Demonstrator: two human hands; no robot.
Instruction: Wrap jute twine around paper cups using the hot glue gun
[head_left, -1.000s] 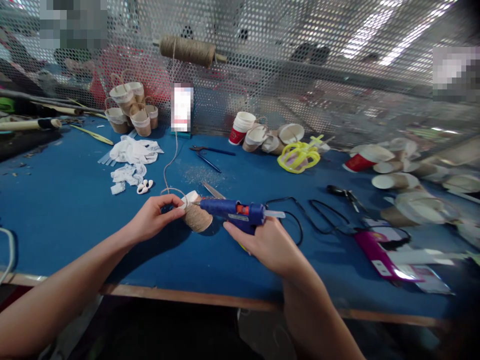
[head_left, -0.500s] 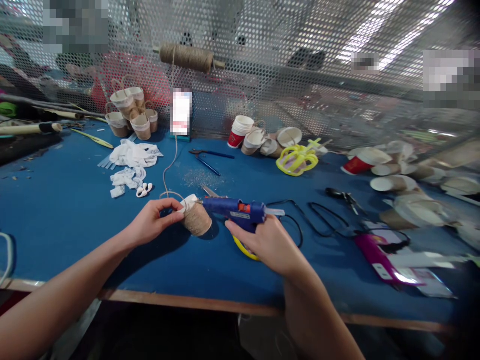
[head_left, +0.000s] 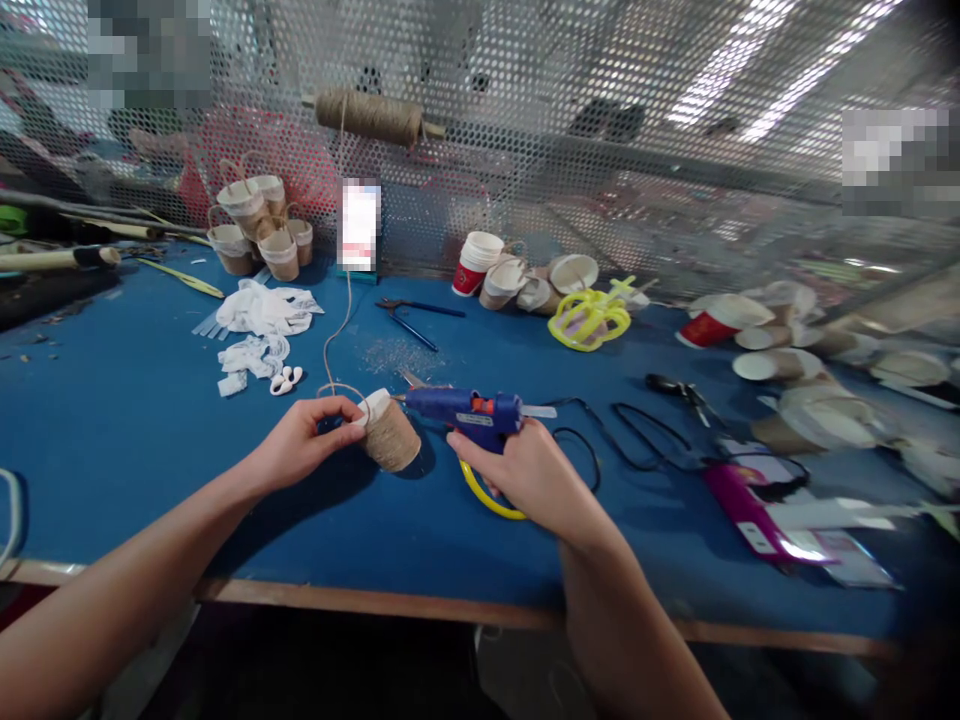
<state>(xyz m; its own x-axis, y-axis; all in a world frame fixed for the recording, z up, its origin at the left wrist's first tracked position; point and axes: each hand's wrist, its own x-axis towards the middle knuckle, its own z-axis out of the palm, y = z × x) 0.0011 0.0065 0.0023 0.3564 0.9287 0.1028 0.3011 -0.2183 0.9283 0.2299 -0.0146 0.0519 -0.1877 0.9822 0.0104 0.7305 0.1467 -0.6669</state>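
Observation:
My left hand [head_left: 319,437] pinches the white rim of a twine-wrapped paper cup [head_left: 395,438], which is tilted on its side with its base toward the right. A strand of twine [head_left: 330,345] runs from the cup up to a twine spool [head_left: 369,115]. In my right hand [head_left: 529,475] is a blue hot glue gun [head_left: 461,408], its nozzle close to the cup's rim; I cannot tell whether it touches. A pair of scissors with yellow handles [head_left: 487,497] lies partly hidden beneath the gun and the hand.
Blue pliers [head_left: 420,318] and white lace [head_left: 266,305] lie beyond my hands. Finished-looking small cups with handles [head_left: 279,253] are stacked at back left. More cups [head_left: 480,265], a yellow pipe-cleaner shape [head_left: 589,320], a black cord [head_left: 652,440] and a purple packet [head_left: 750,510] are rightward.
The glue gun has shifted slightly left and its nozzle has drawn a little away from the cup's upper edge. My left hand keeps its hold on the cup.

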